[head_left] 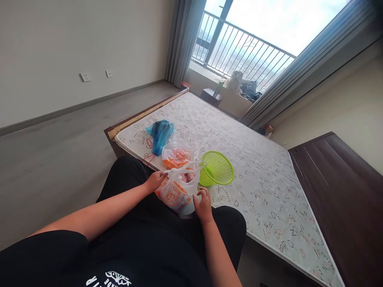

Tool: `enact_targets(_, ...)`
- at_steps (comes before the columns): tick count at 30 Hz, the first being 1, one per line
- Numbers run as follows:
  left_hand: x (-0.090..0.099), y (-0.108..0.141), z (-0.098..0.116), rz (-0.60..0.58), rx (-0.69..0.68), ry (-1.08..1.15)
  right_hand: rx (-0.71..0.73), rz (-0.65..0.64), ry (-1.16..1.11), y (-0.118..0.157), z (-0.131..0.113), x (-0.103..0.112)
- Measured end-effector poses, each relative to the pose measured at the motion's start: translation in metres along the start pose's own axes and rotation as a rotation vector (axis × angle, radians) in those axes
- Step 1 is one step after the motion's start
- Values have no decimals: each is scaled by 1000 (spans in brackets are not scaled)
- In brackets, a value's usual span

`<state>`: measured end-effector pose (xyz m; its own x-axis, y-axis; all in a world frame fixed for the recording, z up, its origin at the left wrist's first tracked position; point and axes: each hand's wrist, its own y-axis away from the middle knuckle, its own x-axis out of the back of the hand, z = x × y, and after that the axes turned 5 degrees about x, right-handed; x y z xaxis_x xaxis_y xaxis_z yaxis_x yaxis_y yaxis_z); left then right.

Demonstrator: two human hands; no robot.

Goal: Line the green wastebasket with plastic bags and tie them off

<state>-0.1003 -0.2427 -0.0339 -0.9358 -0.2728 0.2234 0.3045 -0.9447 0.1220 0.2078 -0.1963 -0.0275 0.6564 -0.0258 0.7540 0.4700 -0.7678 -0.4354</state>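
Observation:
A white plastic bag with orange print [175,194] rests at the mattress edge, between my knees, with something pinkish showing in its opening. My left hand [155,181] is closed on the bag's handle at its upper left. My right hand [203,202] is at the bag's right side, fingers curled; whether they grip the plastic is unclear. Just behind lies another white and orange bag [176,156] with orange-red contents. A blue plastic bag [162,134] is further back on the left. The green mesh basket [217,168] lies tilted to the right of the bags.
The mattress [257,175] has printed letters and a wooden frame edge [143,111] on its left. A dark brown headboard [341,199] stands at the right. Beyond the bed are a small dark box [212,97], a windowsill with bags [235,81], and grey curtains [179,44].

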Motion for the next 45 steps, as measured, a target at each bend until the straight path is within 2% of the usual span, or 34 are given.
enact_targets(2, -3, 4, 1, -63, -75, -84, 113, 49, 46, -5, -16, -6)
enact_targets(5, -3, 10, 5, -133, -157, -133, 244, -66, 48, -14, -35, -18)
enact_targets(8, -3, 14, 7, -190, -215, -160, 172, -183, 32, -21, -39, -31)
enact_targets(11, -6, 15, 8, -194, -211, -144, 103, -321, -12, -22, -34, -37)
enact_targets(14, -7, 12, 5, -131, -137, -69, 130, -406, -3, -21, -31, -33)
enact_targets(18, -5, 4, -6, -42, -75, -64, 153, -334, 109, -19, -30, -25)
enact_targets(21, 0, -2, -11, 66, -71, -178, 64, -305, 129, -17, -23, -22)
enact_targets(23, 2, -1, -10, 206, -81, -310, -33, -273, 80, -15, -17, -19)
enact_targets(25, 1, 8, -4, 323, -199, -447, -130, -231, 11, -14, -13, -17)
enact_targets(26, -1, 15, 0, 312, -316, -503, -166, -216, -12, -13, -13, -16)
enact_targets(27, -5, 23, 4, 235, -460, -551, -187, -213, -24, -13, -13, -16)
enact_targets(29, -17, 39, 12, -43, -727, -623, -173, -237, -26, -13, -18, -17)
enact_targets(31, -32, 50, 17, -259, -846, -690, -109, -280, -43, -12, -25, -21)
enact_targets(33, -45, 53, 16, -325, -819, -764, -67, -342, -93, -11, -31, -27)
enact_targets(36, -51, 47, 11, -371, -697, -838, -108, -452, -153, -8, -34, -35)
enact_targets(40, -43, 42, 7, -386, -648, -883, -187, -528, -188, -5, -27, -39)
enact_targets(45, -36, 44, 13, -371, -690, -920, -287, -607, -458, -6, -23, -36)
